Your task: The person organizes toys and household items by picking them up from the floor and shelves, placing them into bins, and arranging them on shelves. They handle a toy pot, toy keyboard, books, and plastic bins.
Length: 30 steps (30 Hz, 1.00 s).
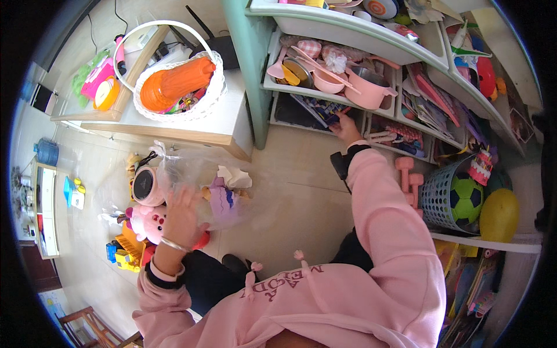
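Note:
My right hand grips the edge of a dark blue printed book or box, which lies tilted in a low bin of the shelf rack. On the left, my left hand is over a clear plastic bag on the floor; whether its fingers hold the plastic cannot be told. Beside that hand are a pink plush toy and a pink round device with a black top. A purple wrapper and a torn piece of white paper show by the bag.
A white wicker basket with orange items stands on a white cabinet. Bins above my right hand hold a pink toy pot and papers. Pink dumbbells, a plastic basket with a green ball, and a yellow balloon are at right.

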Motion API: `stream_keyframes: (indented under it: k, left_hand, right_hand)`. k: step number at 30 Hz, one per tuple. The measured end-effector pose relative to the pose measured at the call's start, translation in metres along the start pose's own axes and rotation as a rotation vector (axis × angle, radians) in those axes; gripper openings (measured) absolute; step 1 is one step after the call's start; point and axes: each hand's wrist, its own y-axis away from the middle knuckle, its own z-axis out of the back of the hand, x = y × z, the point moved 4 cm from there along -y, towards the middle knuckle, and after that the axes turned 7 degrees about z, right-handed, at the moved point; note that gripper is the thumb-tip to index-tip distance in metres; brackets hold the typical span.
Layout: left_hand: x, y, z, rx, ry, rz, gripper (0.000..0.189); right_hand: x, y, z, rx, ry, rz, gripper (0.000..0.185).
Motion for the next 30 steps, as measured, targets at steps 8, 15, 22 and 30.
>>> stream_keyframes:
  k: [8,15,22,30]
  left_hand:
    - [-0.115,-0.020,-0.031,0.076,0.488,-0.305,0.057]
    - [-0.168,-0.094,-0.136,0.603,1.544,0.069,0.047]
    - [-0.208,-0.143,-0.188,0.610,2.824,0.099,0.048]
    - [-0.202,-0.127,-0.236,0.162,2.729,0.243,0.044]
  right_hand:
    - [-0.018,-0.037,-0.002,-0.088,0.210,-0.147,0.024]
    - [-0.004,0.005,-0.017,0.304,-0.048,-0.010,0.015]
    - [-0.017,0.174,0.060,0.667,0.368,-0.332,0.037]
    - [-0.053,0.171,0.060,0.686,0.534,-0.331,0.032]
